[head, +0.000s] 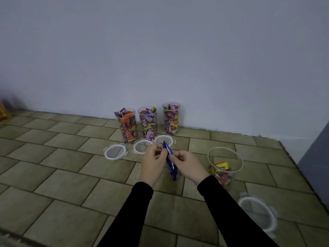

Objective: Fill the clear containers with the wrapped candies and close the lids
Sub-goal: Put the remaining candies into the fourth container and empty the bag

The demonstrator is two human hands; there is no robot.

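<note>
My left hand [152, 162] and my right hand [188, 164] both pinch the top of a blue candy packet [170, 160] held upright over the tiled floor. Three tall clear containers stand by the wall, full of wrapped candies: left [127, 126], middle [148, 123], right [171, 118]. Their round white-rimmed lids lie in front of them: left [114, 151], middle [142, 146], right [164, 139]. A fourth clear container [224, 164] stands to my right with only a few candies at its bottom. Its lid [257, 214] lies nearer me on the floor.
A pale wall [160, 50] runs behind the containers. A grey vertical surface [315, 154] borders the tiled floor [62, 175] on the right. Something orange and yellow [4, 113] shows at the far left edge.
</note>
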